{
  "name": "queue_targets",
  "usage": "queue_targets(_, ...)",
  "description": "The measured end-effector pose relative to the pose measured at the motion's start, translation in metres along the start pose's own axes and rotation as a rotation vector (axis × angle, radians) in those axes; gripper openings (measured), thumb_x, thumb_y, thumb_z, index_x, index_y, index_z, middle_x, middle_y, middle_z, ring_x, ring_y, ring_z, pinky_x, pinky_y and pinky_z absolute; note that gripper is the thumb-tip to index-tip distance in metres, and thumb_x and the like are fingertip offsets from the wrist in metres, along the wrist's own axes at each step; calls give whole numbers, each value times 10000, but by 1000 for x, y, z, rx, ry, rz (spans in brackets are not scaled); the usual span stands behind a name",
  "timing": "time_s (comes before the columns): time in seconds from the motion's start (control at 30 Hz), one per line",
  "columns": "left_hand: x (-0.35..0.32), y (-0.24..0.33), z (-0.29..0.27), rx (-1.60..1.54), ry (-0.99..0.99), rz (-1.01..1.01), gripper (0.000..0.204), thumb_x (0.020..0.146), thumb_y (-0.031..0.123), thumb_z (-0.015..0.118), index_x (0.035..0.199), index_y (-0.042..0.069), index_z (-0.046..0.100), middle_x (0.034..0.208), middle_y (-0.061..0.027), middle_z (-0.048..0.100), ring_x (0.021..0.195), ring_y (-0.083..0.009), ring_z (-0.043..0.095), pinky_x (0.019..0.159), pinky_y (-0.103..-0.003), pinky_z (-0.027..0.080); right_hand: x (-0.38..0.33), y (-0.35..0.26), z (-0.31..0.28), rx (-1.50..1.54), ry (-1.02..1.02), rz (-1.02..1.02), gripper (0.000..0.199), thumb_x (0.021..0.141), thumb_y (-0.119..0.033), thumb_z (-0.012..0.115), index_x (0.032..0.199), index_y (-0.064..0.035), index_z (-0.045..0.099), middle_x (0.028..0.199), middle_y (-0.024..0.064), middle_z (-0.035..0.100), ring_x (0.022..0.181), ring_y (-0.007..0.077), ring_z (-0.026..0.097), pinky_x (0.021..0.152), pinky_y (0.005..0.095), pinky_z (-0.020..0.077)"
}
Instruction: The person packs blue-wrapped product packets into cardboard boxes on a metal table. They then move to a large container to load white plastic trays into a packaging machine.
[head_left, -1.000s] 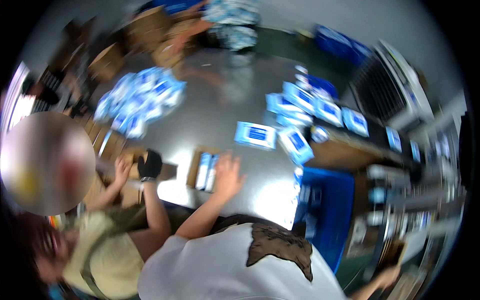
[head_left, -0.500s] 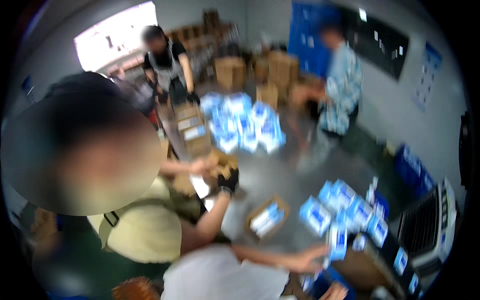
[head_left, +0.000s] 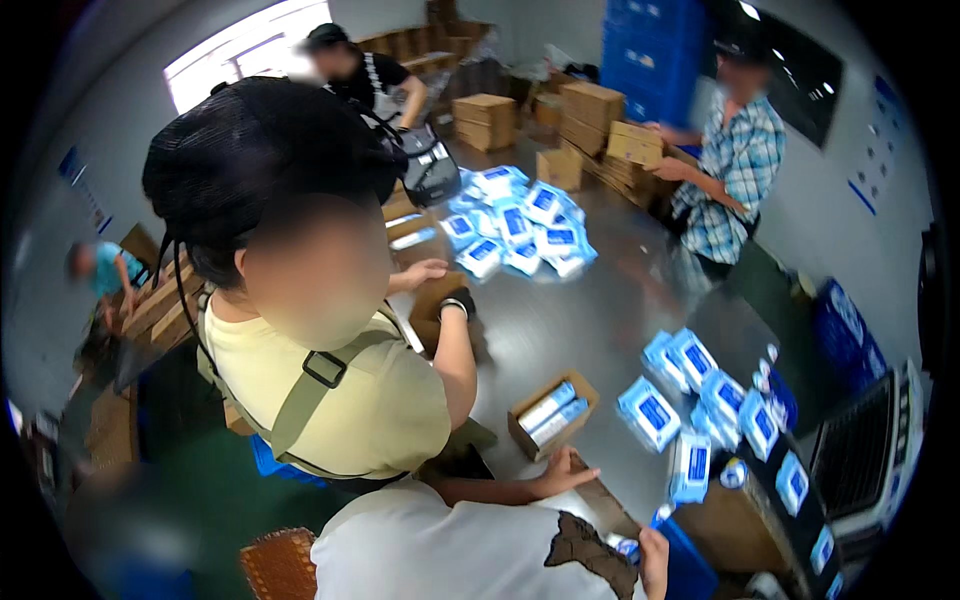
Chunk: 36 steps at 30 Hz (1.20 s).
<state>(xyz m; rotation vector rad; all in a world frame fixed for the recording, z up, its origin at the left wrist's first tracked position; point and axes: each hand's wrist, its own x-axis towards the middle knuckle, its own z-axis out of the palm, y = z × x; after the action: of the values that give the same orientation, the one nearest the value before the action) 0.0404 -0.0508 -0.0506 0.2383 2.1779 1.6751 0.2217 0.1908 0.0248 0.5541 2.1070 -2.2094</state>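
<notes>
Beside my white shirt at the lower edge, my left hand (head_left: 562, 474) is at the far end of a brown cardboard box (head_left: 608, 508), its thumb and fingers on either side of the rim. My right hand (head_left: 654, 562) is closed at the box's near right end, with part of it hidden by my shirt. A small white and blue pack (head_left: 628, 548) shows between that hand and the shirt. Just beyond my left hand stands an open carton (head_left: 552, 448) holding white and blue packs (head_left: 550, 408). To the right lies a loose group of wipes packs (head_left: 650, 415).
A co-worker in a yellow shirt (head_left: 400, 400) works close on my left at another carton. Farther off, a pile of wipes packs (head_left: 515, 225) lies on the metal table (head_left: 530, 325). A person in a checked shirt (head_left: 740, 160) handles cartons. A dark conveyor (head_left: 770, 500) carries packs at right.
My left hand has moved left from a wipes pack to the box rim. My right hand has risen slightly beside the box. The yellow-shirted co-worker appears farther right, and the view is sharper.
</notes>
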Motion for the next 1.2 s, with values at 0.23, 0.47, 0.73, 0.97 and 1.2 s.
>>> queue_targets(0.23,12,3,-15,-146,-277,132,814,723,316,829,1217,4,262,1200,-176,397,1115,-283,435,963,-435,376,15,-12,59,341,637,-62,293,921,-187,577,1136,-4,654,1205,108,623,1166,197,535,1026,309,364)
queue_targets(0.47,-7,28,38,99,-571,234,1072,681,268,825,1374,-12,56,1333,-291,297,1262,-355,352,1056,-449,302,28,5,56,-274,950,-282,246,877,-111,616,1111,-76,684,944,120,556,887,243,525,828,330,430)
queue_targets(0.73,19,45,40,400,-300,180,854,639,405,866,1192,-36,387,1077,-252,589,1009,-373,594,844,-421,482,-2,-45,58,-1236,33,-352,745,731,-583,664,1242,-48,575,1128,118,539,1085,299,496,922,401,409)
queue_targets(0.97,56,33,11,-158,-510,8,562,874,368,652,1273,24,455,1187,-176,573,1060,-308,581,919,-364,456,43,-21,59,-1330,660,-667,381,789,-407,665,1054,-133,670,1022,50,567,1048,268,499,974,555,305)
queue_targets(1.2,6,98,31,1238,-607,731,1075,611,488,811,1489,212,256,1518,-238,167,1355,-460,222,1046,-630,259,43,6,39,-1009,278,-500,308,801,-226,674,1083,-113,623,1139,76,547,1101,290,488,985,418,364)
